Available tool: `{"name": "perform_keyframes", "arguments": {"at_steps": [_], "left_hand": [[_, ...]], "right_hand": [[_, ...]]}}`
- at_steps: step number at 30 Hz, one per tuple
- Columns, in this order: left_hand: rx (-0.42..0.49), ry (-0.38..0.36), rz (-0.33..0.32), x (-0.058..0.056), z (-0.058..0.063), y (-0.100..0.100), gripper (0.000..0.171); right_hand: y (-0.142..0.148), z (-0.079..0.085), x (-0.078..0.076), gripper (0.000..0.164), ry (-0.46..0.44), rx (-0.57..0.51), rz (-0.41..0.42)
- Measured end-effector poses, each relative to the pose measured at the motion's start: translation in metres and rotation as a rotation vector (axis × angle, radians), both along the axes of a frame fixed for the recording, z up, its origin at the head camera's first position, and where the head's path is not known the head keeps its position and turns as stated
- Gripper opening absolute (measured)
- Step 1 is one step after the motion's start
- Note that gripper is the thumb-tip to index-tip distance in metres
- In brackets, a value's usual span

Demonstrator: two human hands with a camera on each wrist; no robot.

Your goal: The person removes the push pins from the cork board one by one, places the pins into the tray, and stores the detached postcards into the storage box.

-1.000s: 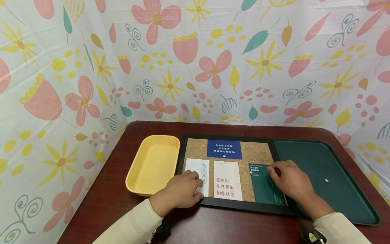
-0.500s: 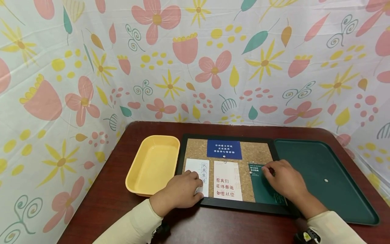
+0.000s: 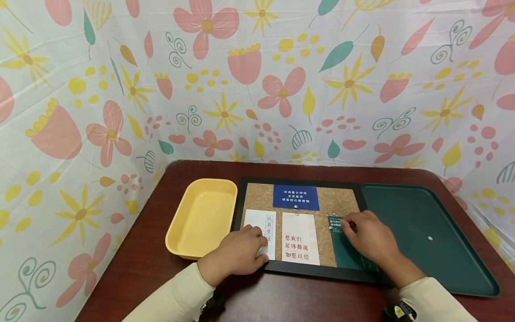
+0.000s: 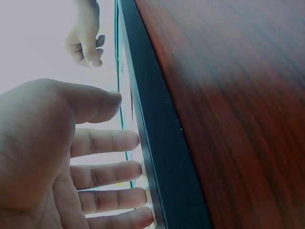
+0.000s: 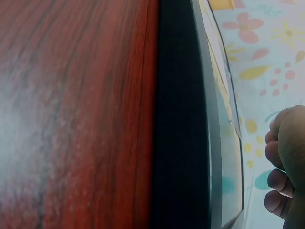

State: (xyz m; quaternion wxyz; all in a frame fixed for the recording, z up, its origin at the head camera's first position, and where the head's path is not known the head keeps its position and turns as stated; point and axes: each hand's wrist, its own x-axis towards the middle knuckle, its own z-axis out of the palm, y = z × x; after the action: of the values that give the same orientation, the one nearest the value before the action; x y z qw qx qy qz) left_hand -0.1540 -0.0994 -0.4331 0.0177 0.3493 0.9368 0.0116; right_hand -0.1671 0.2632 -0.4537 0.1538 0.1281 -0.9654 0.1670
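Curled right hand (image 3: 371, 237) was shifted across dark-green paper card (image 3: 348, 254)
Silver pin (image 3: 331, 227) seemed within reach; grip couldn't be told; left hand (image 3: 238, 250) was laid straight-fingered, empty.

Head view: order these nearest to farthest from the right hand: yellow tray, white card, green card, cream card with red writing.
1. Green card: right side of the corkboard, partly hidden by the right hand.
2. Cream card: between green and white cards.
3. White card: left side, partly hidden by the left hand.
4. Yellow tray: left of the corkboard.
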Motion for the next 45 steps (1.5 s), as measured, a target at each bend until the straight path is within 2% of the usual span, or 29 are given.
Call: {"name": "perform_keyframes", "arguments": {"at_steps": [12, 20, 45], "left_hand": [[0.005, 0.008, -0.002, 0.000, 0.000, 0.001, 0.027], [0.001, 0.003, 0.000, 0.001, 0.000, 0.001, 0.027], [0.006, 0.010, 0.000, 0.001, -0.001, 0.000, 0.029]], "right_hand": [[-0.011, -0.002, 0.000, 0.011, 0.030, -0.007, 0.022], [-0.018, -0.001, 0.001, 0.008, 0.010, -0.026, 0.033], [-0.039, -0.008, -0.001, 0.005, 0.067, -0.024, 0.083]]}}
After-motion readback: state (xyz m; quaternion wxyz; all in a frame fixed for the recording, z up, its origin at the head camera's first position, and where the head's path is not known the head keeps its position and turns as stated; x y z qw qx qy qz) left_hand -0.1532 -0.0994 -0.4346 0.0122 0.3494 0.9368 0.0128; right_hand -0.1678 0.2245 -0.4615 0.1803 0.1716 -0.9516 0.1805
